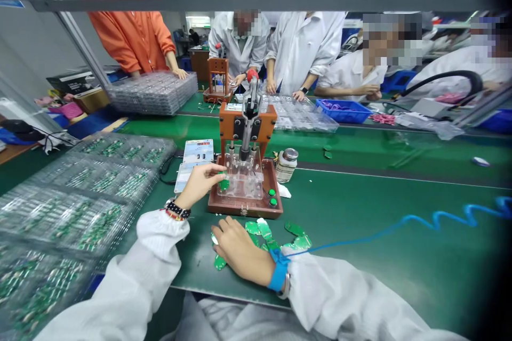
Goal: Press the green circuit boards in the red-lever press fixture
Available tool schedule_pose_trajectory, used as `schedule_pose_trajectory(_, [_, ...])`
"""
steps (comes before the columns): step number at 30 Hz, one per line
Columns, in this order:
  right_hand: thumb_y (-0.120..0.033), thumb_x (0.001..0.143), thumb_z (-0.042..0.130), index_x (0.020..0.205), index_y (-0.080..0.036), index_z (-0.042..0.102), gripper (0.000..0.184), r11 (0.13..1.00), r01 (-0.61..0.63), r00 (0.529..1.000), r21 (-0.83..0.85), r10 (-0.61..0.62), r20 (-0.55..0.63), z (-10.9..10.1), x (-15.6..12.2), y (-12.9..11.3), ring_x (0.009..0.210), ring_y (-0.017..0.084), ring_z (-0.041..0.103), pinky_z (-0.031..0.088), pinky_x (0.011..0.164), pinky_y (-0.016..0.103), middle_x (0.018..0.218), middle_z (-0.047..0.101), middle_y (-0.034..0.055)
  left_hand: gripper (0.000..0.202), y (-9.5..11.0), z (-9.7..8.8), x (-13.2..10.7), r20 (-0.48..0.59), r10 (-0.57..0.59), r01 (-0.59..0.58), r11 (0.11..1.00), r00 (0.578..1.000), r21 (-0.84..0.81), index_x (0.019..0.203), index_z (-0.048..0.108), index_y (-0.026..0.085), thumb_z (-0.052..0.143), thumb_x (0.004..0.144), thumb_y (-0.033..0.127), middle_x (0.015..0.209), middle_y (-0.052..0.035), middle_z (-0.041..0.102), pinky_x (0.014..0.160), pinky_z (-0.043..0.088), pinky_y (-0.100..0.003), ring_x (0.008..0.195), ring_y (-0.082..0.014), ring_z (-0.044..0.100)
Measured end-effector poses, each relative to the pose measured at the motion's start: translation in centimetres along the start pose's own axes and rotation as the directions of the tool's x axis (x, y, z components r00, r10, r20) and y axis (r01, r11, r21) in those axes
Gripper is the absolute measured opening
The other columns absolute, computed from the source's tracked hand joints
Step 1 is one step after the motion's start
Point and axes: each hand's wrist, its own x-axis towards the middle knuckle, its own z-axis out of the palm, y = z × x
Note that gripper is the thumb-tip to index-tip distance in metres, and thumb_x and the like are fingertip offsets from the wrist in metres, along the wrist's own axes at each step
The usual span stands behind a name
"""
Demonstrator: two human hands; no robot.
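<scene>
Between the thumb and fingers of my left hand [202, 182] is a small round green circuit board [224, 185], at the left side of the clear plastic bed [248, 187] of a test fixture [248, 122]. The fixture has an orange-brown frame, a metal toggle clamp and a red knob. Below it, my right hand [238, 249] is palm down at the left of a loose pile of green circuit boards [264, 228]. Its fingers are curled, with the pale edge of a board showing between thumb and fingertips. A blue wrist strap [279, 272] is on that wrist.
Stacked clear trays [132, 192] of boards fill the left. A jar [287, 164] and two phone-like devices [196, 157] flank the fixture. A coiled blue cord [400, 222] crosses the right. Co-workers stand across the bench, near a blue bin [343, 112]. A metal beam [256, 2] spans overhead.
</scene>
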Motion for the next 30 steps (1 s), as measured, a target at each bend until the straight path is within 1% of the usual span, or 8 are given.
schedule_pose_trajectory(3, [-0.008, 0.083, 0.060, 0.094, -0.013, 0.058, 0.012, 1.000, -0.020, 1.000, 0.017, 0.020, -0.010, 0.4, 0.3, 0.1, 0.089, 0.025, 0.056, 0.050, 0.080, 0.038, 0.094, 0.057, 0.0100, 0.019, -0.8, 1.3, 1.3, 0.027, 0.047, -0.048, 0.998, 0.999, 0.045, 0.093, 0.072, 0.014, 0.064, 0.081, 0.025, 0.089, -0.0077, 0.074, 0.077, 0.054, -0.035, 0.081, -0.0220, 0.068])
schedule_pose_trajectory(8, [-0.002, 0.087, 0.051, 0.115, -0.015, 0.054, 0.031, 0.992, -0.015, 0.998, 0.125, 0.023, -0.062, 0.3, -0.2, 0.8, 0.096, 0.022, 0.053, 0.048, 0.085, 0.036, 0.102, 0.057, 0.0089, 0.012, -1.1, 2.2, 0.9, 0.028, 0.131, -0.134, 0.983, 0.991, 0.125, 0.090, 0.073, 0.017, 0.066, 0.080, 0.017, 0.106, -0.0096, 0.068, 0.095, 0.042, -0.043, 0.103, -0.0261, 0.058])
schedule_pose_trajectory(15, [-0.021, 0.088, 0.063, 0.109, -0.013, 0.058, 0.023, 0.960, -0.059, 0.995, 0.274, 0.077, -0.055, 1.7, -0.4, 1.4, 0.097, 0.027, 0.051, 0.049, 0.085, 0.043, 0.103, 0.056, 0.0105, 0.023, -0.6, 1.7, -0.8, 0.118, 0.157, -0.183, 0.949, 0.980, 0.258, 0.103, 0.070, 0.020, 0.070, 0.081, 0.025, 0.114, -0.0071, 0.067, 0.100, 0.036, -0.047, 0.109, -0.0274, 0.054])
schedule_pose_trajectory(20, [-0.002, 0.081, 0.061, 0.102, -0.016, 0.062, 0.024, 0.927, -0.064, 0.990, 0.370, 0.105, -0.091, 2.7, 0.4, 1.3, 0.094, 0.023, 0.055, 0.051, 0.086, 0.037, 0.098, 0.059, 0.0069, 0.033, -0.3, 1.3, -1.1, 0.218, 0.148, -0.201, 0.948, 0.965, 0.246, 0.115, 0.065, 0.022, 0.064, 0.082, 0.018, 0.125, -0.0059, 0.063, 0.104, 0.034, -0.046, 0.119, -0.0265, 0.048])
schedule_pose_trajectory(23, [0.001, 0.082, 0.059, 0.101, -0.018, 0.060, 0.027, 0.898, -0.039, 0.982, 0.439, 0.116, -0.149, 1.6, 0.5, 1.4, 0.092, 0.016, 0.059, 0.051, 0.084, 0.026, 0.095, 0.061, 0.0028, 0.042, -0.2, 1.0, -1.2, 0.278, 0.110, -0.185, 0.949, 0.954, 0.257, 0.121, 0.062, 0.024, 0.062, 0.081, 0.014, 0.130, -0.0054, 0.060, 0.107, 0.031, -0.048, 0.126, -0.0275, 0.043])
schedule_pose_trajectory(26, [-0.003, 0.083, 0.059, 0.098, -0.020, 0.060, 0.023, 0.796, 0.015, 0.952, 0.605, 0.174, -0.253, -0.4, 0.0, 2.0, 0.090, 0.014, 0.061, 0.049, 0.082, 0.023, 0.094, 0.062, 0.0007, 0.036, -0.3, 1.0, -1.3, 0.290, 0.126, -0.209, 0.939, 0.949, 0.274, 0.119, 0.064, 0.024, 0.062, 0.083, 0.018, 0.135, -0.0054, 0.055, 0.108, 0.030, -0.049, 0.128, -0.0280, 0.041])
schedule_pose_trajectory(28, [-0.009, 0.085, 0.057, 0.093, -0.020, 0.061, 0.014, 0.736, 0.048, 0.912, 0.675, 0.244, -0.330, -1.6, -0.5, 3.1, 0.088, 0.015, 0.061, 0.049, 0.080, 0.025, 0.092, 0.064, 0.0013, 0.035, -0.4, 1.2, -1.4, 0.267, 0.145, -0.221, 0.934, 0.953, 0.280, 0.121, 0.062, 0.024, 0.061, 0.086, 0.023, 0.134, -0.0061, 0.056, 0.107, 0.031, -0.048, 0.126, -0.0275, 0.043])
schedule_pose_trajectory(30, [-0.018, 0.089, 0.053, 0.095, -0.019, 0.063, 0.011, 0.749, 0.015, 0.854, 0.662, 0.334, -0.398, -2.5, -1.0, 4.8, 0.078, 0.016, 0.061, 0.049, 0.071, 0.024, 0.090, 0.066, 0.0026, 0.038, -0.6, 1.3, -1.5, 0.247, 0.151, -0.220, 0.934, 0.957, 0.282, 0.126, 0.059, 0.024, 0.059, 0.088, 0.025, 0.130, -0.0063, 0.059, 0.107, 0.032, -0.048, 0.125, -0.0270, 0.043])
